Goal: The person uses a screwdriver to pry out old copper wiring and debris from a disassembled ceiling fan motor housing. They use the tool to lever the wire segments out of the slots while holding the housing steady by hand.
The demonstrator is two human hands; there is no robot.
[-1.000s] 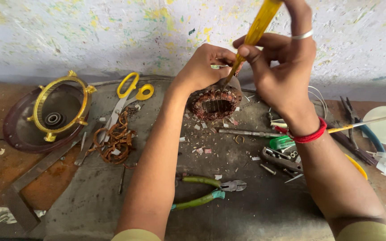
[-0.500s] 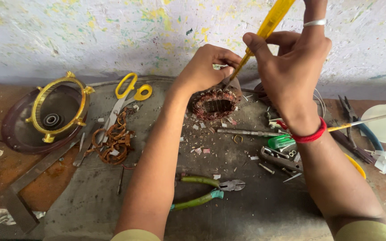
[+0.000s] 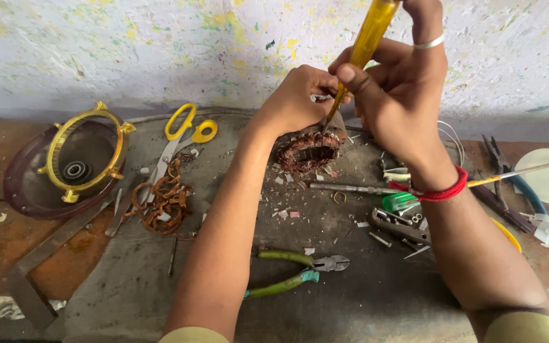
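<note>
A copper-wound stator [image 3: 308, 152] is held tilted near the far edge of the surface [image 3: 351, 298] by the left hand [image 3: 297, 101], whose grip is clamped on its upper rim. A yellow-handled screwdriver [image 3: 365, 47] is clasped in the closed grip of the right hand [image 3: 401, 95], its tip set against the stator's top. Yellow scissors [image 3: 182, 130] and a tangle of copper wire [image 3: 163, 200] are seen toward the left edge; green-handled pliers [image 3: 293, 273] lie nearer the front edge.
</note>
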